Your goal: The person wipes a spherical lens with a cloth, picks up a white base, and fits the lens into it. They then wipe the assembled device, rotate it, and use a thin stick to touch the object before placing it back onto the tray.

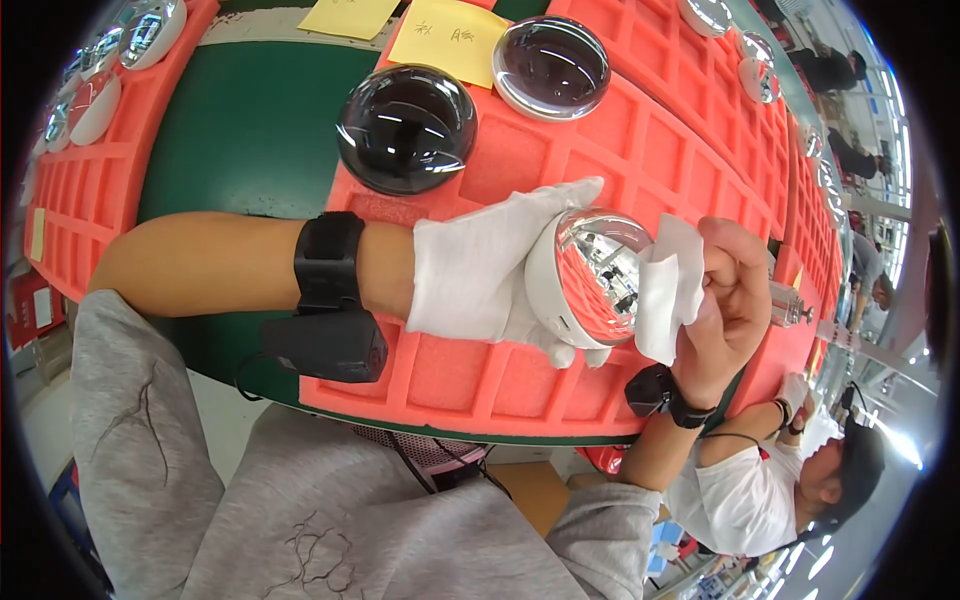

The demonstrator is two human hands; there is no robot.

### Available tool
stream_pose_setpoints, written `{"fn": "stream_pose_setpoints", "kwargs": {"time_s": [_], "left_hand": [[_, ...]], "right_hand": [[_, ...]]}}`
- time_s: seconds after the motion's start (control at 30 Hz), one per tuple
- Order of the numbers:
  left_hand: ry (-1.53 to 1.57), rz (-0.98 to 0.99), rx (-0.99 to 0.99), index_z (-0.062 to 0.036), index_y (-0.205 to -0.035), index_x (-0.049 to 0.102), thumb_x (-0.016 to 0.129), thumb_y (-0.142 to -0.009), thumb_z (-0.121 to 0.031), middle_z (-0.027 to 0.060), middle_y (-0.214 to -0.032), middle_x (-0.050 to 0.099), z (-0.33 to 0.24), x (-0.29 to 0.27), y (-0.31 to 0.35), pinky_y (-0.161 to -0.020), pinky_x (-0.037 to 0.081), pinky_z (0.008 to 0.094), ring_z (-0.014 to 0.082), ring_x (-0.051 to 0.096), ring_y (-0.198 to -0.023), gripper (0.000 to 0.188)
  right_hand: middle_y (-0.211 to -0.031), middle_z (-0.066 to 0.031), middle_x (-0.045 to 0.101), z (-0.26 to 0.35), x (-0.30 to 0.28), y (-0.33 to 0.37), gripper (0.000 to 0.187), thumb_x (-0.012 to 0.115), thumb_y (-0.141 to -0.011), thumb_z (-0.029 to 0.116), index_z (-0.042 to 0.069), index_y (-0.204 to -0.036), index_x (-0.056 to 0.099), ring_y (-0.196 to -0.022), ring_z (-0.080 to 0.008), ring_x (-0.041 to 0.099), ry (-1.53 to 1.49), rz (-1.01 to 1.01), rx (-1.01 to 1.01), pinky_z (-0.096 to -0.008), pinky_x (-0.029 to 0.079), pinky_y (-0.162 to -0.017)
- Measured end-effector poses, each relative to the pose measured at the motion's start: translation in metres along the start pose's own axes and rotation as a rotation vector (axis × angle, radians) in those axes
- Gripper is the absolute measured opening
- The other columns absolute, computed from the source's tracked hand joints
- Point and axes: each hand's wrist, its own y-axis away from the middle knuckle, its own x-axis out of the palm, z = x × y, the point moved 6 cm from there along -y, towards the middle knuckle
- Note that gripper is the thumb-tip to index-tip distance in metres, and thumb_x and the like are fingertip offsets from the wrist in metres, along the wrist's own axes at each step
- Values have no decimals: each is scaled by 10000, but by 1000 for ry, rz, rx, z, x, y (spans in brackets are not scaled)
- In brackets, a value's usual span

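Observation:
My left hand (490, 265), in a white glove, is closed round a white dome housing (545, 280) with a shiny, mirror-like dome face (603, 270) turned to the right. My bare right hand (730, 295) pinches a folded white wipe (670, 285) beside the right edge of that dome; whether the wipe touches the dome, I cannot tell. Both hands are above a red foam tray (430, 370). Beyond my left hand, a dark dome cover (408, 128) and a clear-rimmed dark dome cover (551, 68) rest on the tray.
Yellow paper notes (448, 40) lie by the dark covers. More red foam trays (90, 190) stand on the green table (250, 110), with shiny domes (152, 30) at far left and far right. A small clear bottle (788, 305) is beyond my right hand. A co-worker (750, 490) sits at right.

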Motion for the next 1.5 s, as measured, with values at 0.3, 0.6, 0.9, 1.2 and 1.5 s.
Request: {"fn": "stream_pose_setpoints", "kwargs": {"time_s": [0.3, 0.6, 0.9, 1.2, 1.5], "left_hand": [[-338, -103, 166, -34, -1352, 489, 588, -910, -414, 169, -1199, 662, -4, -4, 11, -800, 581, 430, 344, 669, -1017, 592], [-873, -185, 370, -74, -1566, 291, 914, -702, -19, 146, -1445, 557, -16, 1, 22, -1094, 500, 378, 234, 583, -1295, 1067], [-520, -110, 289, -81, -1581, 259, 815, -818, -96, 164, -1401, 576, -14, 4, 20, -991, 533, 438, 295, 610, -1230, 943], [-82, 24, 195, -90, -1594, 216, 660, -996, -201, 188, -1326, 610, -10, 12, 13, -825, 596, 525, 390, 659, -1120, 752], [11, -86, 70, -22, -1420, 501, 356, -1059, -577, 220, -1252, 658, -3, 3, 0, -707, 591, 547, 477, 672, -1053, 678]], "right_hand": [[-1109, -183, 702, -4, -6, 4, 351, 585, -1020, 116, -129, -1266, 536, -929, -147, 666, -190, -72, -3, -260, 503, -785], [-1179, -229, 679, -6, -9, 9, 332, 638, -990, 73, -127, -1237, 544, -883, -157, 677, -123, -59, 21, -274, 522, -799], [-1239, -250, 641, -8, -6, 0, 342, 624, -938, 1, -127, -1246, 545, -758, -104, 602, -99, 86, -87, -236, 482, -684], [-1292, -239, 614, -16, -15, -2, 399, 539, -920, -22, -136, -1302, 524, -730, -89, 549, 19, 57, -66, -227, 457, -660], [-1389, -226, 550, -24, -19, 1, 481, 590, -961, 128, -115, -1363, 485, -1244, -306, 607, 73, 69, 127, -391, 477, -1042]]}}
